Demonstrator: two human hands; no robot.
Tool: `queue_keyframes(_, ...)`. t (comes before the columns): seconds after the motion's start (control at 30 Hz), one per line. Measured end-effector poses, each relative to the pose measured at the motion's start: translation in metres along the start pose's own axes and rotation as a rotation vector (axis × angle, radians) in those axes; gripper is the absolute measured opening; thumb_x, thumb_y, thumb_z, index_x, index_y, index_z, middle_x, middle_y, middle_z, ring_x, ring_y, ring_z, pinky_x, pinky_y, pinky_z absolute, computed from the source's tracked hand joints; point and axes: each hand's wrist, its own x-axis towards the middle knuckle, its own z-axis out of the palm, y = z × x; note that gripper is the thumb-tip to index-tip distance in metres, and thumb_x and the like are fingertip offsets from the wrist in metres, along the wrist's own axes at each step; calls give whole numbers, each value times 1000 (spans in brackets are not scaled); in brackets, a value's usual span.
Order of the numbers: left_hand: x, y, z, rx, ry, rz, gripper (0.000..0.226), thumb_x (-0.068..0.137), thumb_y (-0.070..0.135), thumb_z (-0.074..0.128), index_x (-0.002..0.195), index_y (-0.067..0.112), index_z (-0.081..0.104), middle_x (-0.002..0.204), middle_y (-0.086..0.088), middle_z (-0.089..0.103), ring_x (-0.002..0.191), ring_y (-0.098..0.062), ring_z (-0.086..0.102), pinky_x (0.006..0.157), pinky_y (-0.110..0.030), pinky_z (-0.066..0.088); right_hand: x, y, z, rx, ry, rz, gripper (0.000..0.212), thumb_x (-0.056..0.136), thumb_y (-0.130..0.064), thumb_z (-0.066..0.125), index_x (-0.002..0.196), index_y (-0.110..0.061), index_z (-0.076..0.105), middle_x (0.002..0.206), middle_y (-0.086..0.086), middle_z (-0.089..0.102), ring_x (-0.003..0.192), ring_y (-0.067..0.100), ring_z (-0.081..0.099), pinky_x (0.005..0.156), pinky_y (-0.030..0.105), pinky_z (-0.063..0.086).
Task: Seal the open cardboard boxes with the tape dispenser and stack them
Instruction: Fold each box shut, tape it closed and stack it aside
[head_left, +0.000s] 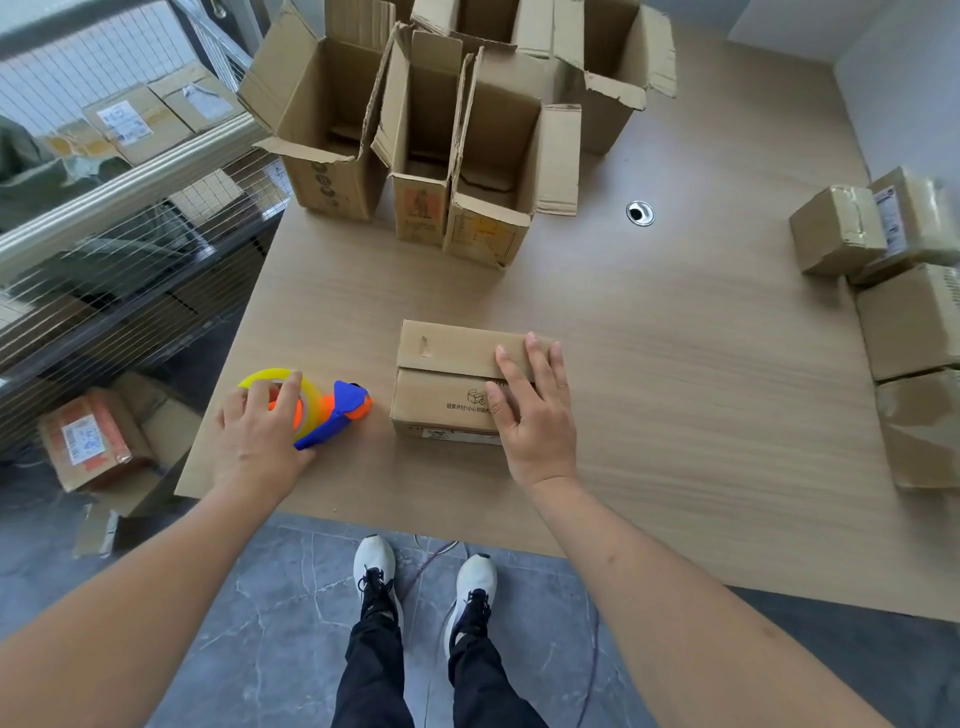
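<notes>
Left hand (254, 436) curls over the tape dispenser (311, 408) near the worktop's (675, 415) near-left corner; right hand (535, 410) lies flat, fingers straight, on the closed box (447, 379) just beside it. Pale wood-grain worktop, grey marbled floor (260, 597). Small Chinese print on the box, unreadable. Open boxes (415, 135) stand along the far edge; taped parcels (893, 291) line the right edge.

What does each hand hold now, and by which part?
The left hand grips the tape dispenser at its tape roll end. The right hand holds nothing; it presses flat on the closed box.
</notes>
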Motion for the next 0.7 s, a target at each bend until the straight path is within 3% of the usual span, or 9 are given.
queue_keyframes(0.1, -3, -3, 13, 20, 33, 57, 116, 58, 30, 98, 157, 16, 39, 122, -20, 56, 113, -46, 51, 99, -57, 41, -1, -1, -1, -14, -7, 7, 44, 102, -34, 60, 145, -25, 56, 164, 4, 32, 156, 28, 15, 121, 27, 18)
queue_keyframes(0.37, 0, -3, 11, 18, 14, 140, 106, 71, 33, 89, 158, 43, 31, 115, -16, 53, 109, -40, 53, 95, -53, 42, -1, -1, -3, -14, -49, 20, 46, 104, -36, 57, 148, -28, 52, 166, 1, 28, 157, 25, 9, 121, 23, 11)
queue_keyframes(0.5, -5, 5, -3, -183, 41, 70, 103, 78, 35, 83, 160, 46, 22, 121, -16, 50, 106, -41, 52, 92, -52, 43, 2, 1, -6, 3, -92, 35, 46, 104, -41, 55, 149, -31, 52, 167, -3, 26, 158, 22, 8, 121, 28, 16)
queue_keyframes(0.6, -8, 8, -20, -397, 113, 45, 108, 77, 35, 86, 160, 46, 17, 114, -5, 47, 94, -27, 52, 83, -42, 47, 5, 6, -12, -15, -154, 39, 46, 105, -45, 50, 150, -37, 48, 168, -9, 22, 157, 16, 6, 116, 29, 26)
queue_keyframes(0.7, -9, 13, -46, -445, 147, 151, 111, 76, 38, 87, 160, 47, 16, 108, 9, 39, 84, -15, 47, 78, -39, 47, 9, 13, -20, -31, -249, 14, 45, 109, -36, 40, 154, -42, 38, 169, -14, 12, 157, 14, 0, 118, 35, 29)
